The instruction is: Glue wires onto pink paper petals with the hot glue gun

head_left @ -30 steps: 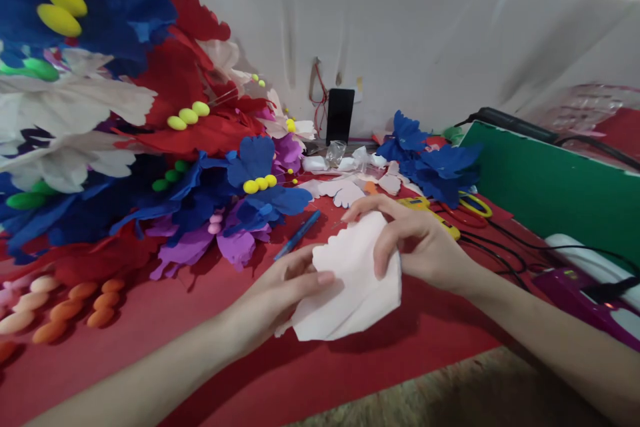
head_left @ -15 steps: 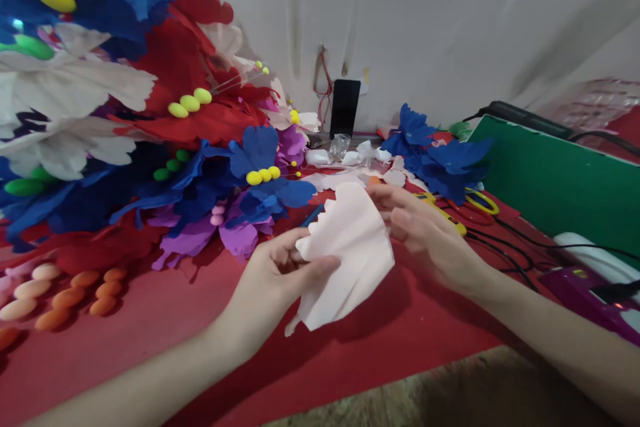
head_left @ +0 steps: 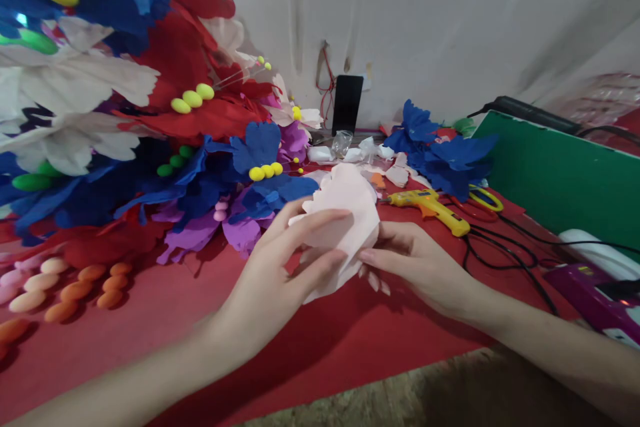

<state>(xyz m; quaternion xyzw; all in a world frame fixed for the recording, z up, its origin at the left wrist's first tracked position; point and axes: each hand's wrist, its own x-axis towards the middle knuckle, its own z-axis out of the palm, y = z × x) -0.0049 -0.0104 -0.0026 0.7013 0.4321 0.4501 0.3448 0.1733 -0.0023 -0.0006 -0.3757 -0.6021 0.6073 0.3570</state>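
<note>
A pale pink paper piece (head_left: pixel 345 200) with a scalloped edge is held up over the red table covering (head_left: pixel 320 340). My left hand (head_left: pixel 285 267) grips it from the left, thumb and fingers closed across its face. At its lower right edge, my right hand (head_left: pixel 420 263) pinches it between thumb and fingers. To the right of the paper lies a yellow glue gun (head_left: pixel 430 207), its black cord trailing off. Blue paper butterflies with yellow oval beads (head_left: pixel 266 171) rest to the left of the paper.
Red, white, blue and purple paper butterflies (head_left: pixel 190 107) pile up at left. Orange and peach oval beads (head_left: pixel 75 290) lie at front left. A green board (head_left: pixel 555 180), a purple power strip (head_left: pixel 585 293) and yellow-handled scissors (head_left: pixel 485 198) are on the right. A black phone (head_left: pixel 347 105) leans against the wall.
My right hand has moved down and left and now pinches the paper's edge. My left fingers have come over the paper's front. The paper sits slightly higher, and the glue gun shows more.
</note>
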